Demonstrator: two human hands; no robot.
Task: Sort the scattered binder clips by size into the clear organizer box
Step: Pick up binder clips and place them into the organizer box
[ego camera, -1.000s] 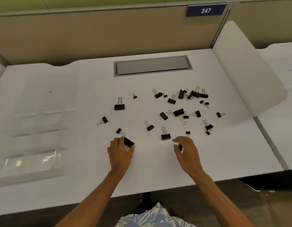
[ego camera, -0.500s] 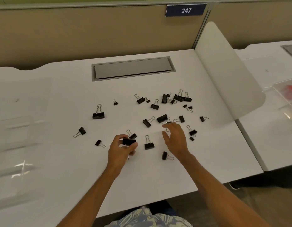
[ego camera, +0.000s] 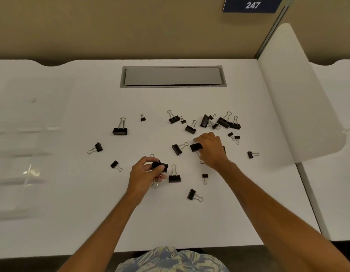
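White desk [ego camera: 72, 213], beige partition behind. Clear organizer box [ego camera: 23, 154], far left, faint. Left hand [ego camera: 144, 173] pinching large binder clip [ego camera: 160, 166]. Right hand [ego camera: 211, 150] closed on another large clip [ego camera: 196, 147]. Remaining clips [ego camera: 119, 131] scattered mid-desk.

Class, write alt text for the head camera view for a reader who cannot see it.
A person's left hand holds a large black binder clip while the right hand closes on another large clip, among scattered clips on a white desk.
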